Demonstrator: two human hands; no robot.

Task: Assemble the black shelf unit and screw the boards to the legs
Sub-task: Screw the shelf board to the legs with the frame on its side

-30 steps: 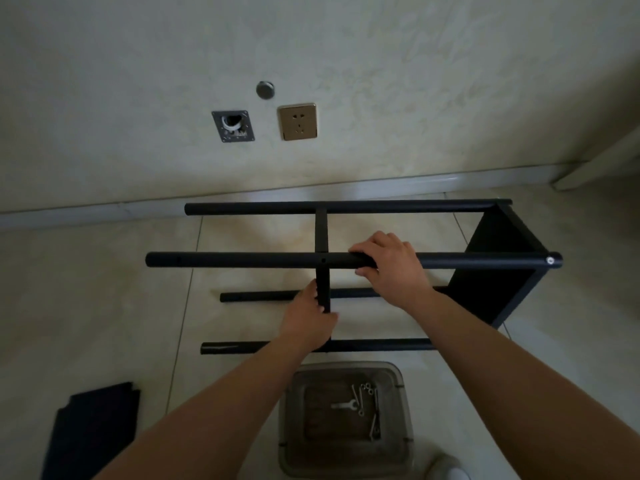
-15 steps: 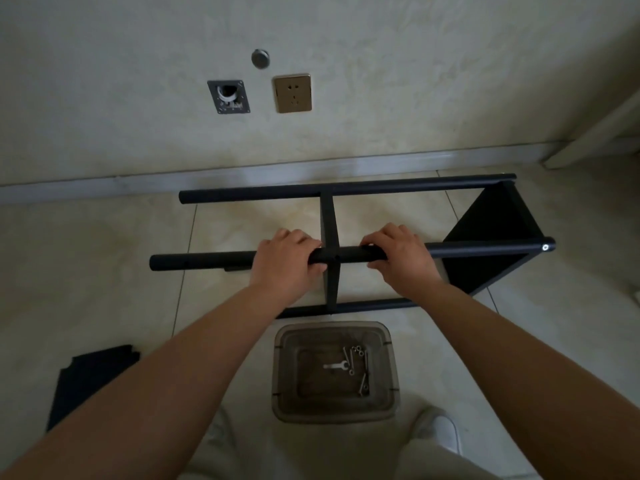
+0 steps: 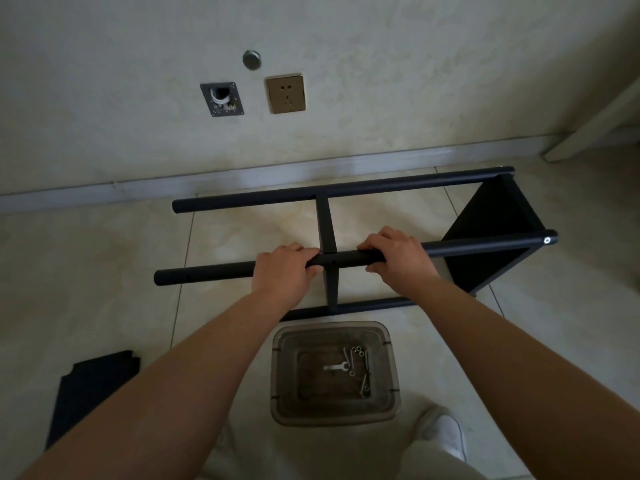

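The black shelf unit (image 3: 498, 237) lies on its side on the floor (image 3: 86, 271), close to the wall (image 3: 381, 81). Four long round legs run left to right. A thin black board (image 3: 327, 233) stands across the middle, and another black board (image 3: 485, 233) closes the right end.

Both hands hold the near top leg (image 3: 207, 273). The left hand (image 3: 284, 268) has its fingers curled over the leg, just left of the middle board. The right hand (image 3: 398, 258) has its fingers curled over the same leg, just right of that board. The middle board sits between the two hands. A small silver screw head (image 3: 547, 240) shows at the right tip of this leg.

A see-through plastic box (image 3: 334, 374) sits on the floor right below the hands, near the shelf unit. Inside are a few screws (image 3: 363, 375) and a small metal key tool (image 3: 337, 367). They are small and hard to count.

The lowest leg (image 3: 374, 304) is partly hidden behind the arms. A flat black piece (image 3: 93, 386) lies on the floor at the left, and the left arm covers part of it. A white shoe (image 3: 446, 434) peeks out at the bottom. The thumbs are hidden under the leg.
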